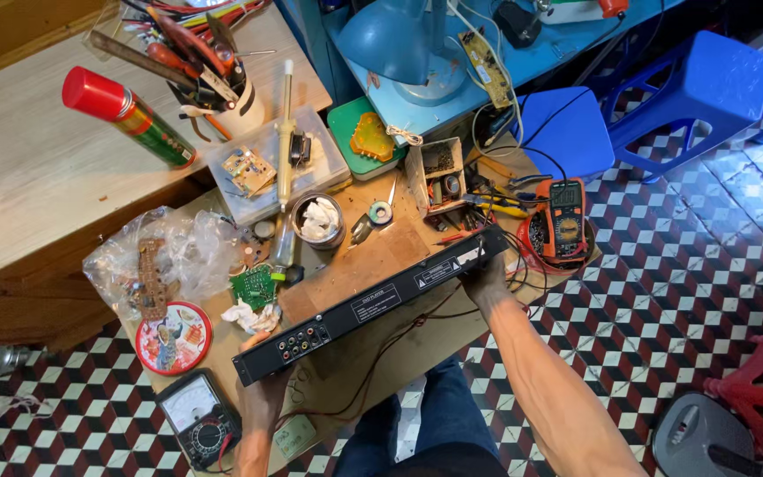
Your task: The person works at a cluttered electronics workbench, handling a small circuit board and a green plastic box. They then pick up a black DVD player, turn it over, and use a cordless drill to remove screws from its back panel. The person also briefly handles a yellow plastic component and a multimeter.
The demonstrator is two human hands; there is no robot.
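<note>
Head view, looking straight down on a cluttered low wooden bench (pixel 381 256) over a checkered tile floor. Both hands grip a long, flat black player unit (pixel 373 305) stood on edge, its rear panel with sockets and labels facing up, running diagonally across the centre of the frame. The left hand (pixel 262 389) is closed around its lower-left end, fingers curled under the corner; the right hand (pixel 486 278) clasps the upper-right end.

Close to the left hand, at the lower left, lie an analog meter (pixel 198 426) and a round red tin lid (pixel 174 337), with a crumpled clear plastic bag (pixel 169 256) above them. Just beyond the unit sit a small green circuit board (pixel 253 284), a round tin stuffed with white tissue (pixel 318 221) and a small roll of solder (pixel 381 213). Near the right hand an orange digital multimeter (pixel 565 216) rests on a coil of wires, its leads trailing under the unit. In the upper left, a red-capped spray can (pixel 130 115) lies on a higher wooden top beside a cup of pliers and cutters (pixel 209 71). A soldering iron (pixel 286 141) lies across a clear plastic box (pixel 275 163). Blue plastic stools (pixel 699 88) stand at the upper right.
</note>
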